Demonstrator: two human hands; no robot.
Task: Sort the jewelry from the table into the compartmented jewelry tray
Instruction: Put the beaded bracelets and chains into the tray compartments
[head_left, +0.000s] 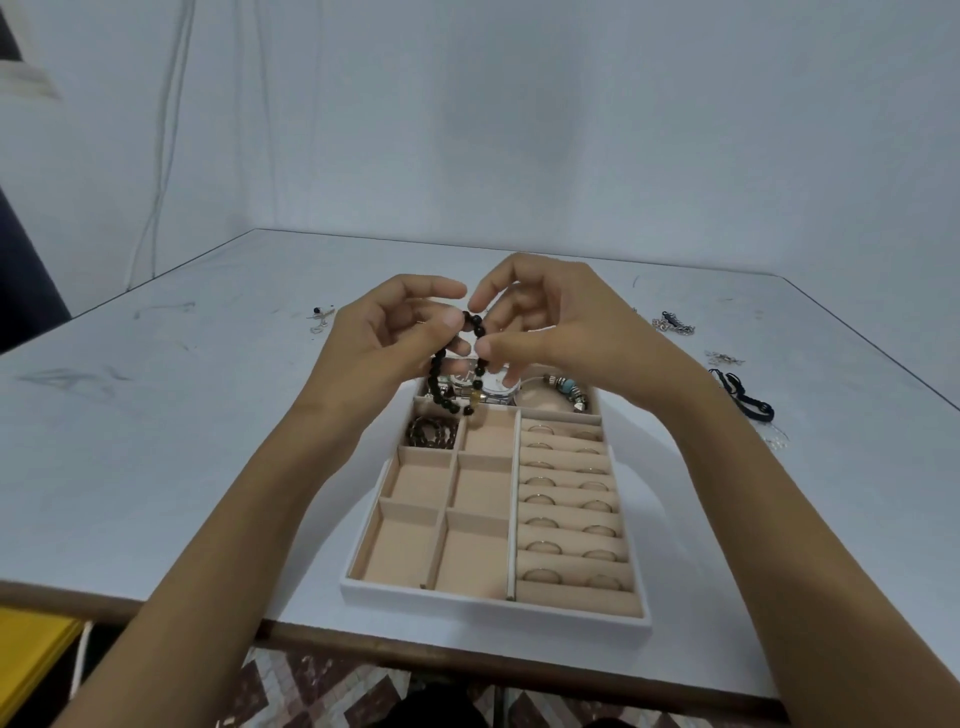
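A black bead bracelet (439, 383) hangs in the air over the far end of the jewelry tray (493, 603). My left hand (387, 332) pinches its top from the left and my right hand (545, 322) pinches it from the right. The white tray has beige compartments. A dark bead bracelet (431, 432) lies in its far left compartment. A watch (467, 382) and a blue charm bracelet (563, 387) lie in the far compartments. Several rings (566, 501) sit in the slotted rows on the right side. The other left compartments hold nothing.
Loose jewelry lies on the grey table (156, 415): silver pieces (321, 318) at the far left, silver chains (672, 323) and small silver bits (723, 357) at the right, a dark blue cord bracelet (743, 397) further right. The table's near edge runs just below the tray.
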